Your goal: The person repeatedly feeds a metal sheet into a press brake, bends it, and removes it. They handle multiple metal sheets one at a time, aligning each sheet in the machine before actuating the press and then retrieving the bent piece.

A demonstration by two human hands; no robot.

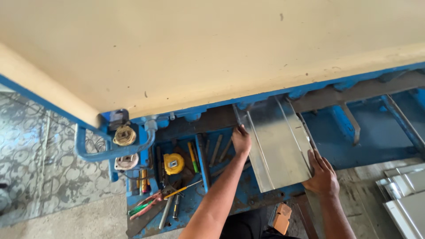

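1. Galvanised sheet-metal channel (276, 146), grey and shiny with folded edges, lies flat on the blue machine bed (363, 132), its far end under the cream machine housing (199, 48).
2. Left hand (241, 139): fingers bent, pressed against the channel's left folded edge near its far end. The grip is narrow; whether the fingers wrap the edge cannot be told.
3. Right hand (322, 175): fingers spread fairly wide, palm down, resting on the channel's near right corner. It touches rather than clasps.
4. Blue tool tray (195, 208), left of the channel, holds: a yellow tape measure (173, 163), just beside it a green-and-yellow marker (193, 157), a yellow-handled screwdriver (181, 191), red-and-green-handled pliers (144, 206), several dark metal rods (217, 150).
5. Two wire spools (125, 136) sit at the machine's left corner, behind a blue pipe guard (88, 152).
6. Further grey sheet pieces (405, 194) are stacked on the floor at right, well apart from the hands.
7. An orange object (281, 217) shows below the channel, near the person's body; kind cannot be told.
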